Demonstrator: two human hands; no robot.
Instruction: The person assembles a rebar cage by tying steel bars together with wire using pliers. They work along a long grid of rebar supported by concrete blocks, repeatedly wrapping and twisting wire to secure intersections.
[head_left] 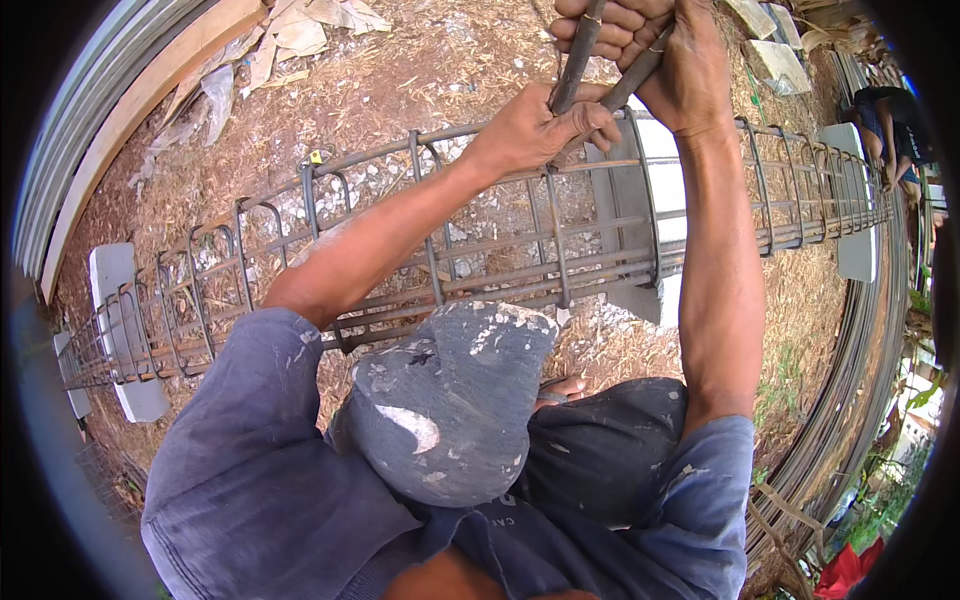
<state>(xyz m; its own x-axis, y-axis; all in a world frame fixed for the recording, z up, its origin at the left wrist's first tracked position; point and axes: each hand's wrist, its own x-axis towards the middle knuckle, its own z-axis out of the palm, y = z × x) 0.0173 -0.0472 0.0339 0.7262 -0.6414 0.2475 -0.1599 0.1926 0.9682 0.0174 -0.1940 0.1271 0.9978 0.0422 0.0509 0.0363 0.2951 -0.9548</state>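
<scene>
In front of me a long steel rebar cage (pixel 560 270) runs from left to right, with square stirrups around its lengthwise bars. Above its far top bar, my left hand (pixel 548 128) is closed around the lower part of dark two-handled pincers (pixel 632 78), its thumb across the handles. The handles spread apart upward. My right hand (pixel 685 65) grips their upper ends, fingers curled in at the top edge of the view. The pincers' jaws are hidden by my left hand, close to the bar.
Pale blocks (pixel 640 190) sit under the cage, another block (pixel 125 335) at left and one (pixel 855 200) at right. Long bars (pixel 850 370) lie along the right. Stacked boards (pixel 130 130) line the upper left. A person (pixel 890 135) crouches at the cage's far right end.
</scene>
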